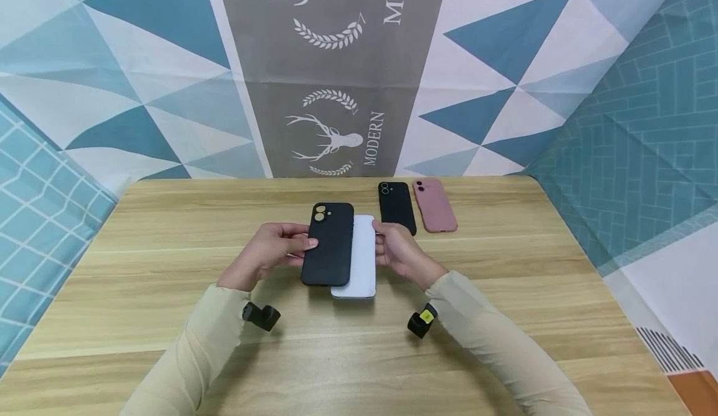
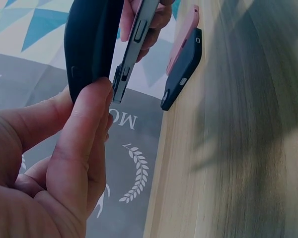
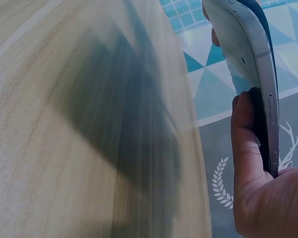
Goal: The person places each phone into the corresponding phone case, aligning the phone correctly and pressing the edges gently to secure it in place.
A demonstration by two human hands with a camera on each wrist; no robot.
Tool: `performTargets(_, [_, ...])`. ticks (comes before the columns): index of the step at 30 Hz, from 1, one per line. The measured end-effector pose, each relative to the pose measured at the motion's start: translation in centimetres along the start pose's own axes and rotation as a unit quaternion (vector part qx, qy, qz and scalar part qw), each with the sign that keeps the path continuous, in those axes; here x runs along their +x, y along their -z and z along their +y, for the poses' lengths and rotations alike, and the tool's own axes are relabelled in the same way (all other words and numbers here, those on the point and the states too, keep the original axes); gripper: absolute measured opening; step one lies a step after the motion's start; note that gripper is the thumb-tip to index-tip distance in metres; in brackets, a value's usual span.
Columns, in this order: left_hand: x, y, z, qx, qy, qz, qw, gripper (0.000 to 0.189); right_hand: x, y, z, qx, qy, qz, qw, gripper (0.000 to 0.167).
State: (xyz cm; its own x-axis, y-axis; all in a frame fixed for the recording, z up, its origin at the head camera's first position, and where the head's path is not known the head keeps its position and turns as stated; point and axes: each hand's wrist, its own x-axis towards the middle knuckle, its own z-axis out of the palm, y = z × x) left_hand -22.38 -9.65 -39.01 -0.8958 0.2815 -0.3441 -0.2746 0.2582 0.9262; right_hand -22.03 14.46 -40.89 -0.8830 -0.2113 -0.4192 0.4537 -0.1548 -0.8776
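Note:
In the head view my left hand (image 1: 267,252) grips a black phone case (image 1: 330,251) by its left edge, thumb on the face with the camera cutouts. My right hand (image 1: 404,252) holds a white phone (image 1: 364,263) along its right edge. Both are held up above the table, the case overlapping the phone's left part. From the left wrist, the case (image 2: 92,44) stands beside the phone's silver side (image 2: 134,52), a narrow gap between them. The right wrist view shows the phone (image 3: 262,59) pinched between thumb and fingers, its dark camera area close to the fingers.
Behind my right hand, a second black case (image 1: 397,204) and a pink case (image 1: 435,206) lie side by side near the far edge of the wooden table (image 1: 168,229). A patterned cloth (image 1: 331,60) hangs beyond that edge.

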Motion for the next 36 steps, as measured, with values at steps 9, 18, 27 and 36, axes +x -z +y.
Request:
performTargets(9, [0.0, -0.4, 0.1, 0.006, 0.007, -0.002, 1.0000, 0.052, 0.0, -0.2, -0.4, 0.008, 0.006, -0.011, 0.9999, 0.030])
performTargets(18, [0.2, -0.8, 0.1, 0.008, 0.012, 0.000, 0.9999, 0.052, 0.0, -0.3, -0.5, 0.018, -0.002, -0.006, 0.9998, 0.029])
performTargets(27, [0.4, -1.2, 0.1, 0.013, 0.010, -0.001, 0.9999, 0.050, 0.0, -0.4, -0.6, 0.029, 0.001, -0.019, 0.9994, 0.030])
performTargets(36, [0.3, -1.4, 0.2, 0.021, 0.009, -0.004, 0.9997, 0.051, -0.1, -0.5, -0.6, 0.034, -0.003, -0.014, 0.9993, 0.028])
